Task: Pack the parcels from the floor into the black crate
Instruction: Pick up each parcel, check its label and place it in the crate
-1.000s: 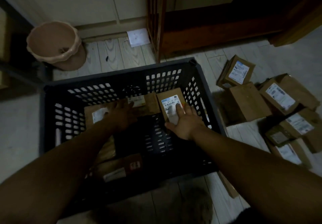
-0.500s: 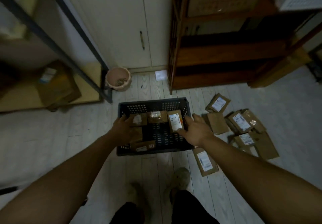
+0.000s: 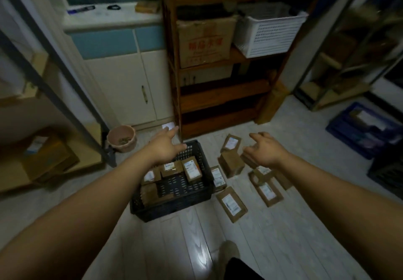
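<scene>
In the head view we saw the black crate (image 3: 174,206) at frame centre, packed parcels (image 3: 192,170) inside, loose parcels (image 3: 232,202) on the floor to its right; our left hand (image 3: 165,146) and right hand (image 3: 266,151) hovered above them, fingers spread, holding nothing

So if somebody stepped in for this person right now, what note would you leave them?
Left hand: open, empty, held over the far edge of the black crate.
Right hand: open, empty, over the floor parcels.
Done: at least four packed parcels sit in the crate, mostly along its far side.
Left: several floor parcels lie to the crate's right, to be picked up and packed.
</scene>
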The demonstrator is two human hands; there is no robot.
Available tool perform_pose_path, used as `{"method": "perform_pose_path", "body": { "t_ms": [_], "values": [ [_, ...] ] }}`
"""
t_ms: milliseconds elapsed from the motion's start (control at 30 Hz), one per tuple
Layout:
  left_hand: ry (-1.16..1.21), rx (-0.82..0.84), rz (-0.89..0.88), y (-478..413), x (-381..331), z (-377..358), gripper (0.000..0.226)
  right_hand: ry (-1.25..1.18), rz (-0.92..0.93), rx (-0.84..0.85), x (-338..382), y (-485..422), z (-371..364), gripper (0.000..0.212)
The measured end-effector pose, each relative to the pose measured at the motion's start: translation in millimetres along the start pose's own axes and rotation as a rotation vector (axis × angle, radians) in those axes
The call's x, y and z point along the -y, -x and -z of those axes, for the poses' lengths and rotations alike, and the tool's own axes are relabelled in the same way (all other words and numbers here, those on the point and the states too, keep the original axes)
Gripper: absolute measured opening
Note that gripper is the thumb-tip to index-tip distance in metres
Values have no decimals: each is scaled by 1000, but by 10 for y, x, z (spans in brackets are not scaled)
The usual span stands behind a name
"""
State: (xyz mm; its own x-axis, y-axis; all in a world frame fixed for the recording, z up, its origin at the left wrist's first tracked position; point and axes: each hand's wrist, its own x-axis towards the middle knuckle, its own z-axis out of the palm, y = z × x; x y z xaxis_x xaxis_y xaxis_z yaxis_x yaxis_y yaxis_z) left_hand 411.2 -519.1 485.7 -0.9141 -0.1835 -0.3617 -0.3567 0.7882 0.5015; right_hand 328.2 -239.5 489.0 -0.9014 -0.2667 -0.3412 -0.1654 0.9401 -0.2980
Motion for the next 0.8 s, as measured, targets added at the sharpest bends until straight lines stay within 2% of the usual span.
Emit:
{"method": "perform_pose_path", "body": {
  "t_ms": [267,567,800],
  "values": [
    [-15,38,-153,192,-1136,-264,76,-22,-95,-10,-973,597,466,68],
    [-38,183,-258,-130,-2852,-1254,72,-40,-230,-46,-2914,952,1013,69],
    [-45,232,-221,-362,-3421,-1683,69,-103,-221,-14,-3668,709,1152,70]
  ]
}}
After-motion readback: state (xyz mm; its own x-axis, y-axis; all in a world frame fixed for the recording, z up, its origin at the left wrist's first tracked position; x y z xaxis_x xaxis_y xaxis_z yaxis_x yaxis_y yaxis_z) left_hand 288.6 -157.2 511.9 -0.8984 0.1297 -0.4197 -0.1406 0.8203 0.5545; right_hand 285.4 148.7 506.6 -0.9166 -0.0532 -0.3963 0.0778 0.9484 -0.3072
